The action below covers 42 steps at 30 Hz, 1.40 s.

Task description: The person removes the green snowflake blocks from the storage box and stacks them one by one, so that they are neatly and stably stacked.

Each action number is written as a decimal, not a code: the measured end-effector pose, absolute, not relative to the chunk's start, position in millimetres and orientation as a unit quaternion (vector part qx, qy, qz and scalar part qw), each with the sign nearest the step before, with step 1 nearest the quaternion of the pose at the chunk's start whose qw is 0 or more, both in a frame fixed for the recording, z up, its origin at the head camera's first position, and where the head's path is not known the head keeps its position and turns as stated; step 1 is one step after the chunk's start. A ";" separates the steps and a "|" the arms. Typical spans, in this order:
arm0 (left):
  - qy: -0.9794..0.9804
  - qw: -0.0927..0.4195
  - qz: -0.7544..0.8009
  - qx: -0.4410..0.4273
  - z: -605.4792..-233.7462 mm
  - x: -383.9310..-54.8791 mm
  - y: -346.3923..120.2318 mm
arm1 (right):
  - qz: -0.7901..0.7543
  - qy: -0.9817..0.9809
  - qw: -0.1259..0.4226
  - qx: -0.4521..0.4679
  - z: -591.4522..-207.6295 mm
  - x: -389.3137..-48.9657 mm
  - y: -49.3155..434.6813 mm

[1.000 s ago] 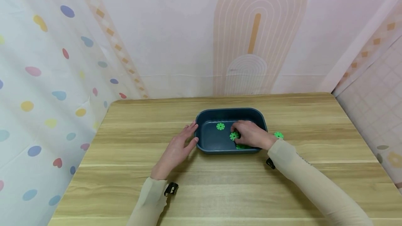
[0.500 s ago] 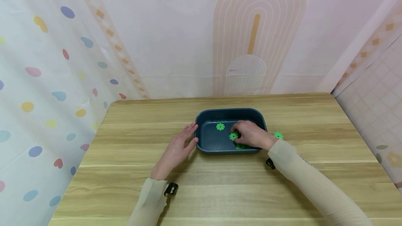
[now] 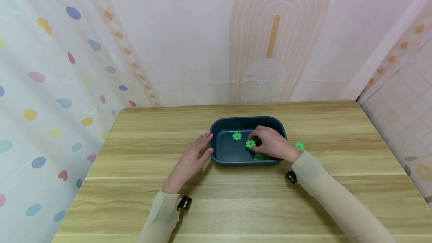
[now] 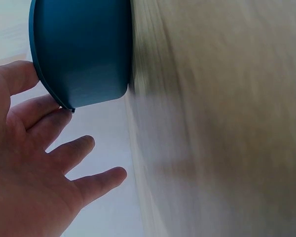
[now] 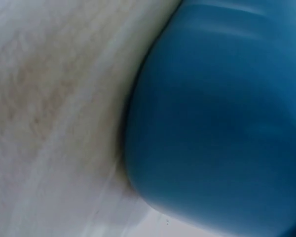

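Observation:
A dark blue bin (image 3: 233,153) with rounded corners sits on the table. My left hand (image 3: 189,162) rests its fingertips on the bin's left rim, fingers spread and fairly straight; the left wrist view shows the thumb and some fingers at the rim of the bin (image 4: 84,54). Reaching over the right side, my right hand (image 3: 271,143) pinches a green notched plastic disc (image 3: 250,144) between thumb and fingers inside the bin. Another green disc (image 3: 237,136) lies on the bin floor, and more green discs (image 3: 258,157) lie near the front wall, partly shadowed.
One green disc (image 3: 299,145) lies outside the bin on the wooden table (image 3: 236,205), close behind my right wrist. A patterned curtain (image 3: 189,48) hangs along the table's back edge. The bin's outer wall (image 5: 212,123) fills much of the right wrist view.
My right hand has risen slightly with the pinched green disc, uncovering more of the discs by the front wall. The left hand and the bin have stayed in place.

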<state>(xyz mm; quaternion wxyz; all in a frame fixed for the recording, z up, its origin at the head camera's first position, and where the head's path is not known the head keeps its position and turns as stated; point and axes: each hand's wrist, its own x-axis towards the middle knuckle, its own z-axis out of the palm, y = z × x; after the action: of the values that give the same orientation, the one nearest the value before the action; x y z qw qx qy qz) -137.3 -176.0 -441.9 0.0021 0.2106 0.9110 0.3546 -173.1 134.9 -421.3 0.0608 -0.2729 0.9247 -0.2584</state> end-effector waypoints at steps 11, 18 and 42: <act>0.911 0.000 0.353 0.212 -441.0 -137.1 -177.0 | -0.291 0.919 0.033 -0.264 -416.3 -164.2 140.1; 0.911 0.001 0.354 0.212 -440.4 -136.7 -177.3 | -0.309 0.913 0.011 -0.265 -416.9 -157.8 145.4; 0.909 0.003 0.357 0.215 -441.9 -136.1 -177.2 | -0.348 0.909 -0.010 -0.228 -414.6 -141.1 171.8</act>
<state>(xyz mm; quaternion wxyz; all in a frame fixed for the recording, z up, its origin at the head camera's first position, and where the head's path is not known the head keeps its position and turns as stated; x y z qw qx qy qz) -136.1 -177.2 -441.9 0.0028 0.2145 0.9091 0.3572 -141.1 171.8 -414.6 -0.0096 -0.2282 0.9092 -0.3480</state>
